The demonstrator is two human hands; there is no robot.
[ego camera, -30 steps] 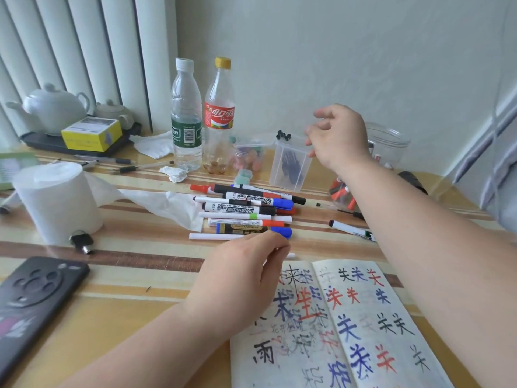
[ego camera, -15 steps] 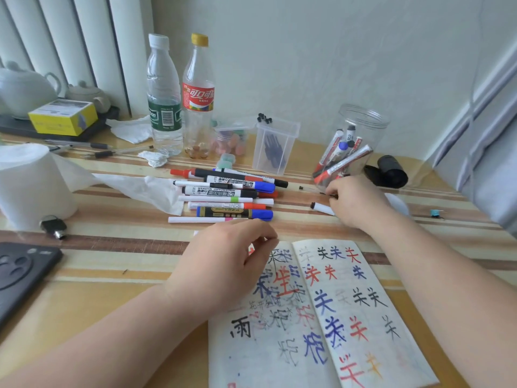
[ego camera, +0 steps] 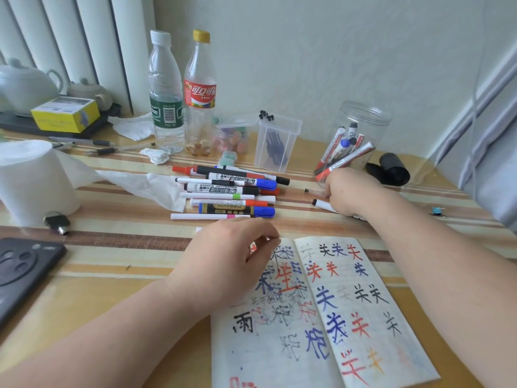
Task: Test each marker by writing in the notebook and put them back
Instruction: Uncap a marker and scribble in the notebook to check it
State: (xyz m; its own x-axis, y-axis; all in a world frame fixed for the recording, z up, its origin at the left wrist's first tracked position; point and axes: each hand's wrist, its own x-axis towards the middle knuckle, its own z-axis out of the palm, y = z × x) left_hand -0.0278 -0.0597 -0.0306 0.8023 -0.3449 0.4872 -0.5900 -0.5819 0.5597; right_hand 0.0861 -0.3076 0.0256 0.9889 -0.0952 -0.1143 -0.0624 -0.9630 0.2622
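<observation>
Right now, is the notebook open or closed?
Open. The notebook lies spread flat on the table, and both pages show, covered in black, blue and red writing.

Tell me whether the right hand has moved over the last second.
Yes. The right hand dropped from level with the jar's rim to the table in front of its base, where it grips a white marker.

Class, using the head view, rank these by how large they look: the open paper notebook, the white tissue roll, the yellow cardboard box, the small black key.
Largest to smallest:
1. open paper notebook, though it lies nearest the camera
2. white tissue roll
3. yellow cardboard box, farther back
4. small black key
</observation>
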